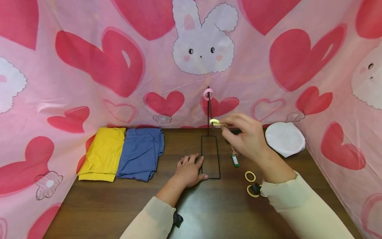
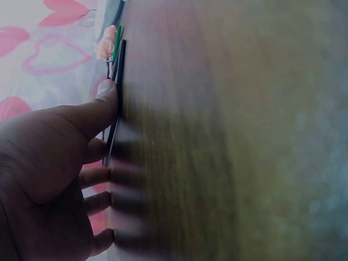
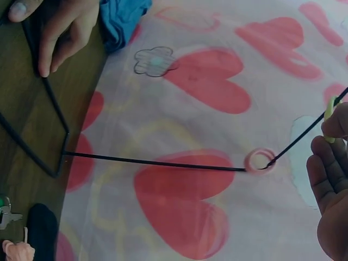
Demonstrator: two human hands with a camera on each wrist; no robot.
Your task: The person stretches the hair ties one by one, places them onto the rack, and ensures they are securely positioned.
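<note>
Yellow ring [image 1: 214, 122] is pinched in the right hand [image 1: 246, 136] beside the wire stand [image 1: 210, 156]. Stand base is pressed flat by the left hand [image 1: 188, 171], fingers straight.

left hand [image 1: 188, 171]: flat, fingers spread, pressing down | right hand [image 1: 246, 135]: raised, fingertips pinched

A dark brown wooden table [image 1: 119, 205] is seen filling the lower half of the head view, its grain running left to right. It is enclosed at nine, twelve and three o'clock by a pink fabric backdrop [image 1: 74, 99], which is printed with large red hearts [image 1: 301, 56] and outlined hearts. A white rabbit face [image 1: 204, 43] is printed at twelve o'clock. The cloth is creased in places. Even, soft light is cast, and faint reflections are shown on the tabletop.
</note>
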